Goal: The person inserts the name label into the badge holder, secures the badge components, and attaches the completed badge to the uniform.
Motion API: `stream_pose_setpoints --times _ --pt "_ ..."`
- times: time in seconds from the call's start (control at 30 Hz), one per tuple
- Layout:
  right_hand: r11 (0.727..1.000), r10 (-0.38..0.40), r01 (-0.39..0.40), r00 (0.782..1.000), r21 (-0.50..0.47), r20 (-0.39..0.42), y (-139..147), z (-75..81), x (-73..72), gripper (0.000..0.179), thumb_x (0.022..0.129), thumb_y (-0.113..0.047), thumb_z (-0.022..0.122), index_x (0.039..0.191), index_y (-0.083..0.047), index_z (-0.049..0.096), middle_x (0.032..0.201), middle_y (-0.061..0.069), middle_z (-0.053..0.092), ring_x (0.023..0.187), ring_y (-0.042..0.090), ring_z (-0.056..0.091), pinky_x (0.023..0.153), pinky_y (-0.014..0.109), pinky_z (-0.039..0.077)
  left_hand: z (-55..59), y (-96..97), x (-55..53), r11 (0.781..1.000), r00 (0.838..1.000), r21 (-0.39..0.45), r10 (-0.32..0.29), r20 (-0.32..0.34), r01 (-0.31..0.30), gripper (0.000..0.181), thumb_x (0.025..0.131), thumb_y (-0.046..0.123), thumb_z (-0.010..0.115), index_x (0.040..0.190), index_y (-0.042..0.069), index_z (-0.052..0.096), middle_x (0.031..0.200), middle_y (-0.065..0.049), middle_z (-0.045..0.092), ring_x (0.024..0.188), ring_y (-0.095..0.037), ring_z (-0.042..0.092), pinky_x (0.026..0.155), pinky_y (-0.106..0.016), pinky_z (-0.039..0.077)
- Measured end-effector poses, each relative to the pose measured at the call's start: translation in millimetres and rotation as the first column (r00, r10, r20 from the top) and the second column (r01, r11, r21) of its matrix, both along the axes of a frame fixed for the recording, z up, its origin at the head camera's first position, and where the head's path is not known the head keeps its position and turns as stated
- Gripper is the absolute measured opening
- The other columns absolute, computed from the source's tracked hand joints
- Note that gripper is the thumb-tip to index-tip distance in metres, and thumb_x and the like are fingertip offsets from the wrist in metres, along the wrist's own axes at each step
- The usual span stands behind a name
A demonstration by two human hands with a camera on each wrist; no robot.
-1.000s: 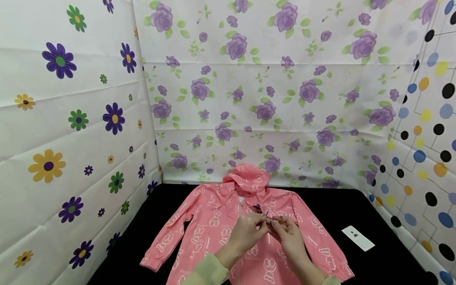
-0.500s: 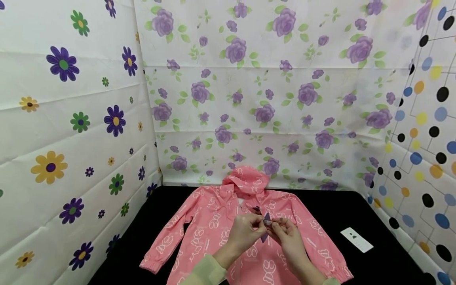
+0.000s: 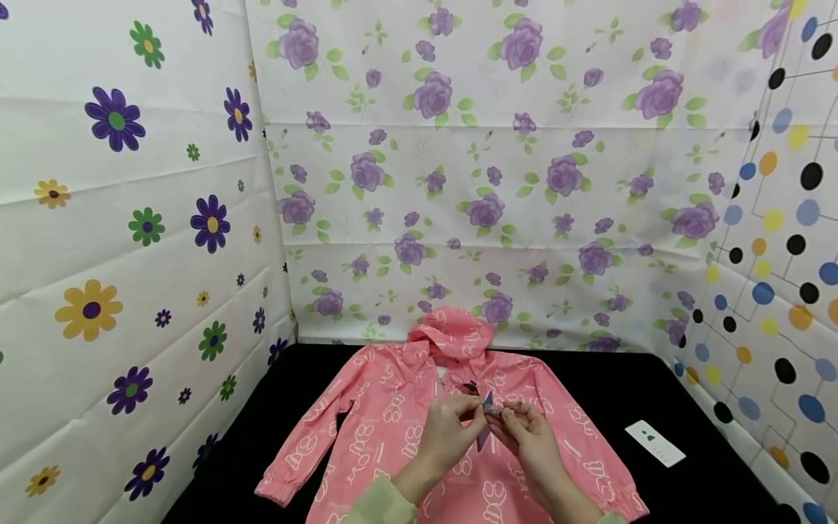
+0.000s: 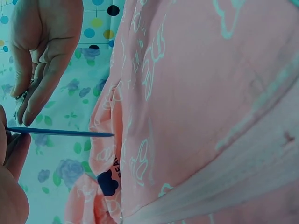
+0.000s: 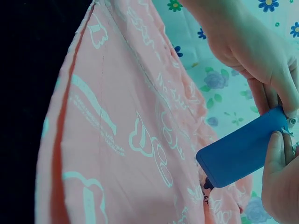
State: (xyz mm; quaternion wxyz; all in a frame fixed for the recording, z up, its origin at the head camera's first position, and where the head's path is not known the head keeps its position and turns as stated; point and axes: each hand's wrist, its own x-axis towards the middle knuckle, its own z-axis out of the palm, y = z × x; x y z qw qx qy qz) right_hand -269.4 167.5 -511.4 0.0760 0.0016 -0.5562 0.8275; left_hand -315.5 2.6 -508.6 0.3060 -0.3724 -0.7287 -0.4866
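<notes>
A pink hooded jacket (image 3: 366, 429) with white line drawings lies spread out, hood at the far side. Over its front, my left hand (image 3: 447, 429) pinches the end of a flat blue card (image 5: 240, 151) with rounded corners. Seen from the left wrist, the blue card is thin and nearly edge-on. Close beside it, my right hand (image 3: 529, 434) pinches a small shiny piece (image 3: 494, 409) at the same end of the blue card. Fingers hide most of this piece, and I cannot tell its kind.
A white card (image 3: 655, 443) with small dark green marks lies on the black table (image 3: 615, 393), right of the jacket's sleeve. Patterned cloth walls (image 3: 406, 182) enclose the table at the back and both sides.
The blue card has turned from mostly hidden to showing above and below the fingers. Both hands stay close together over the jacket. The whole head view shifts slightly.
</notes>
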Motion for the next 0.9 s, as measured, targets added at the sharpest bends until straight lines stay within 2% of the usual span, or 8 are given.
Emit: stream_pose_setpoints --times 0.2,0.4,0.6,0.7,0.77,0.83,0.9 --pt "1.0 -0.001 0.001 1.0 -0.003 0.024 0.0 -1.0 -0.1 0.027 0.114 -0.005 0.048 0.136 0.01 0.04 0.13 0.032 0.068 0.109 0.021 0.075 0.101 0.037 0.058 -3.3 -0.1 2.0 0.999 0.999 0.028 -0.018 0.04 0.016 0.02 0.088 -0.012 0.072 0.103 -0.003 0.081 0.099 -0.014 0.081 0.087 -0.018 0.079 0.079 -0.018 0.06" --pt "1.0 -0.006 0.007 0.999 -0.027 0.045 0.6 -1.7 0.1 0.027 0.115 -0.006 0.047 0.136 0.008 0.039 0.125 0.026 0.07 0.108 0.024 0.076 0.1 0.039 0.058 -6.3 -1.3 4.3 0.999 0.997 0.046 0.006 0.078 -0.01 0.022 0.088 -0.013 0.073 0.103 0.0 0.082 0.097 -0.011 0.081 0.084 -0.012 0.077 0.078 -0.019 0.06" --pt "0.998 -0.033 0.036 0.997 -0.046 0.071 3.9 -2.6 -0.7 0.024 0.115 -0.008 0.046 0.134 0.007 0.042 0.12 0.022 0.071 0.104 0.027 0.077 0.098 0.041 0.059 -11.0 -2.6 3.8 0.994 0.991 0.109 0.016 0.131 -0.03 0.024 0.089 -0.013 0.072 0.102 0.003 0.083 0.099 -0.008 0.081 0.081 -0.015 0.078 0.074 -0.022 0.062" --pt "0.999 -0.034 0.037 0.997 -0.036 0.071 5.9 -3.7 -1.0 0.024 0.116 -0.009 0.045 0.134 0.007 0.041 0.12 0.023 0.071 0.103 0.028 0.078 0.097 0.042 0.059 -13.9 -3.8 3.8 0.987 0.975 0.152 0.022 0.223 -0.057 0.022 0.091 -0.01 0.073 0.103 0.006 0.084 0.099 -0.008 0.081 0.077 -0.012 0.076 0.068 -0.023 0.062" --pt "0.998 -0.036 0.039 0.996 -0.046 0.076 7.2 -4.1 -1.1 0.021 0.116 -0.008 0.044 0.132 0.006 0.042 0.12 0.023 0.07 0.103 0.029 0.078 0.098 0.043 0.059 -15.4 -5.0 3.9 0.981 0.954 0.176 0.029 0.298 -0.085 0.02 0.092 -0.006 0.075 0.102 0.007 0.084 0.096 -0.008 0.081 0.075 -0.008 0.074 0.066 -0.023 0.062" --pt "0.998 -0.038 0.043 0.996 -0.056 0.085 8.7 -4.4 -1.1 0.018 0.116 -0.009 0.044 0.129 0.003 0.044 0.121 0.022 0.069 0.104 0.03 0.077 0.098 0.044 0.059 -16.2 -6.4 4.4 0.973 0.926 0.201 0.031 0.376 -0.115 0.014 0.094 -0.002 0.076 0.101 0.007 0.084 0.094 -0.008 0.081 0.074 -0.006 0.073 0.066 -0.024 0.062" --pt "0.997 -0.041 0.047 0.994 -0.057 0.099 10.2 -4.3 -0.9 0.016 0.117 -0.011 0.043 0.127 0.002 0.044 0.121 0.02 0.068 0.105 0.029 0.077 0.099 0.044 0.058 -17.0 -8.1 4.8 0.964 0.903 0.223 0.038 0.429 -0.146 0.01 0.095 0.002 0.077 0.101 0.005 0.084 0.093 -0.009 0.081 0.076 -0.008 0.074 0.068 -0.025 0.062"
